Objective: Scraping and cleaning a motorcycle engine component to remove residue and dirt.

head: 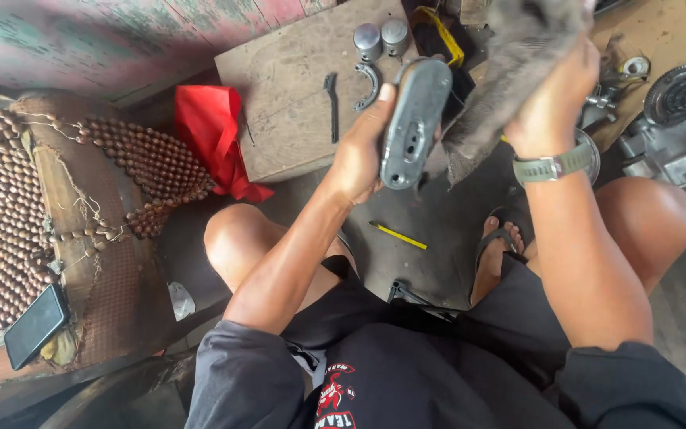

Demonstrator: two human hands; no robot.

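Black shirt (406,381) nearest; left hand (359,155) clamps rigid, weighty-looking metal cover (413,123) by edge; right hand (553,103) clutches soft grey rag (510,63)

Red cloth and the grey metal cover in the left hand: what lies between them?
In the head view, a worn wooden board lies between the red cloth and the grey metal cover held by the left hand. On it rest a black strip and a curved metal piece.

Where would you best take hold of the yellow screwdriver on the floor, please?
Grip the screwdriver across its yellow handle, coming from above. It lies flat on the floor between the feet, thin and slanted, so fingers should close across its width. Both hands are occupied: left hand holds a cover.
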